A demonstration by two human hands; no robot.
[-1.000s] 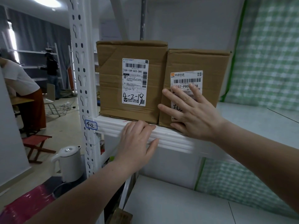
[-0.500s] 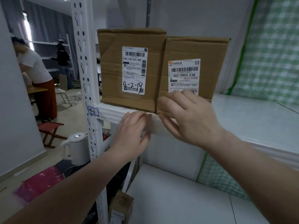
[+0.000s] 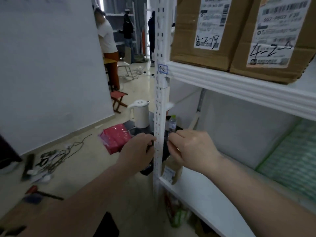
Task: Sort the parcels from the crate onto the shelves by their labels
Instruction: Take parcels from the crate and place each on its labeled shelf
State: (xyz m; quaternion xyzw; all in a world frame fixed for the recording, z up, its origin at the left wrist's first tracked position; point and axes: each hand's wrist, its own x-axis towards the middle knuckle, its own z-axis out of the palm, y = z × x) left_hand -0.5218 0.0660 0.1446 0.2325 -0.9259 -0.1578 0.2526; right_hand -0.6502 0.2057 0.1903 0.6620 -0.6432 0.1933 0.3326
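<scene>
Two brown cardboard parcels stand side by side on the white shelf [image 3: 239, 84] tagged 4-2. The left parcel [image 3: 201, 31] has a label handwritten 4-2-18. The right parcel [image 3: 271, 40] has a label starting 4-2. Both my hands hang below that shelf, on either side of the white upright post [image 3: 159, 100]. My left hand [image 3: 136, 153] and my right hand [image 3: 191, 147] have loosely curled fingers and hold nothing. A small parcel [image 3: 171, 171] stands on the lower shelf behind the post. No crate is in view.
A white kettle [image 3: 140, 115] and a pink packet [image 3: 114, 137] sit on the floor to the left, with cables [image 3: 56, 154] and tools nearby. A bottle [image 3: 171, 123] stands behind the post. A person in white [image 3: 107, 41] stands at the back. Green checked cloth [image 3: 290, 161] lies on the lower shelf.
Both hands have let go of the right parcel and the shelf edge and dropped below the shelf. My view has swung down and to the left.
</scene>
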